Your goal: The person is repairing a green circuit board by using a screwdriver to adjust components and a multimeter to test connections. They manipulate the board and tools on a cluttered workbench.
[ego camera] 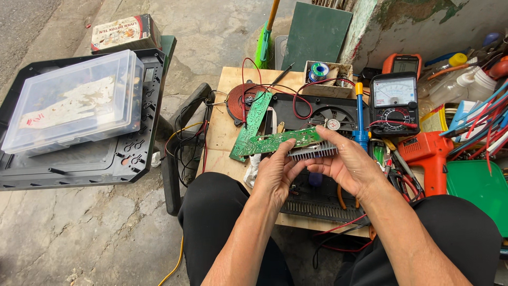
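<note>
Both hands gripped 1 green circuit board (pixel 280 141) above the wooden worktop (pixel 222 132): the left hand (pixel 275 172) pinched its near edge, and the right hand (pixel 346 164) closed around the ribbed aluminium heatsink (pixel 313 152) fixed beneath it. Just left, a 2nd, narrower green board (pixel 253 123) leaned tilted, joined by red wires to a copper induction coil (pixel 241 98). Behind sat a black casing with a fan (pixel 330 114), a blue desoldering pump (pixel 360 114) and an analogue multimeter (pixel 394 103). An orange drill (pixel 428 156) lay right.
</note>
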